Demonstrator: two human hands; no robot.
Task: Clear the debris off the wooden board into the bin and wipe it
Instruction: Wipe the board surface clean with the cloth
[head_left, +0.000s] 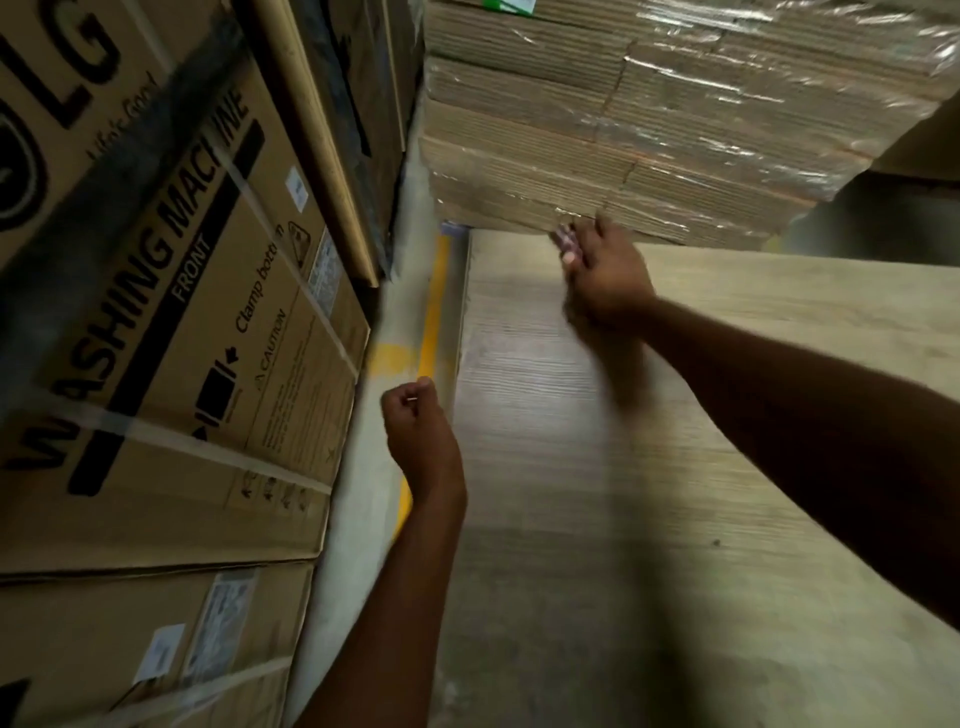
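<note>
A large pale wooden board with grey grain fills the right and lower part of the view. My right hand reaches over its far end, near the wrapped cardboard stack, fingers together and blurred; a small pale object seems to sit at the fingertips, but I cannot tell what it is. My left hand hovers over the board's left edge, curled into a loose fist, with something thin and pale pinched between thumb and finger. A tiny dark speck lies on the board. No bin or cloth shows.
Tall brown washing-machine boxes stand close on the left. A plastic-wrapped stack of flat cardboard rises behind the board. A narrow strip of concrete floor with a yellow line runs between the boxes and the board.
</note>
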